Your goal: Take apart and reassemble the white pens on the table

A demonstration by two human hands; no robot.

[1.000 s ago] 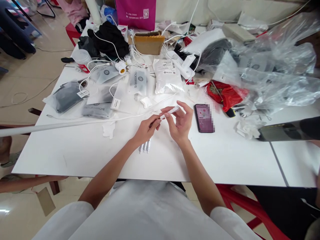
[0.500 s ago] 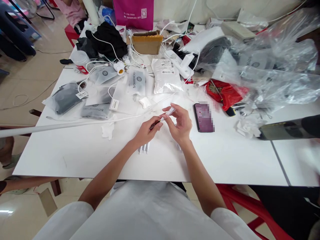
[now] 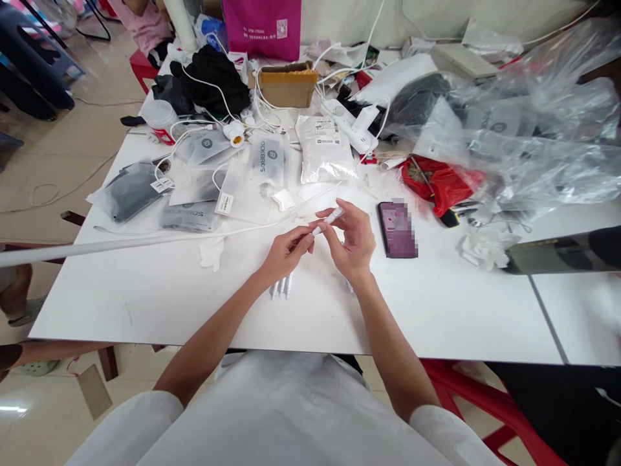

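Near the far edge of the table (image 3: 160, 310), a cardboard box (image 3: 287, 90) is set before a purple bag (image 3: 264, 29), and a black cloth (image 3: 220, 72) is bunched by the far left corner. A cup (image 3: 159, 116) is placed at the left edge.

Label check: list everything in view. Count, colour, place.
Held stick: 1, white, centre
Loose sticks: at least 3, whitish, nearer table edge
Phone: 1, black, right of centre
Packets: several, grey, table left
Parcel: 1, white, beyond held stick
Power strip: 1, white, beside parcel
Box: 1, brown, table back
Tote: 1, magenta, behind box
Cloth: 1, black, left of box
Cup: 1, clear, back left
Bag: 1, red, right of phone
Plastic bags: several, clear, right
Chair: 1, red, lower right
Table: 1+, white, centre
Small clutter: uncounted, mixed, back
Left hand: 1, bare, centre
Right hand: 1, bare, centre
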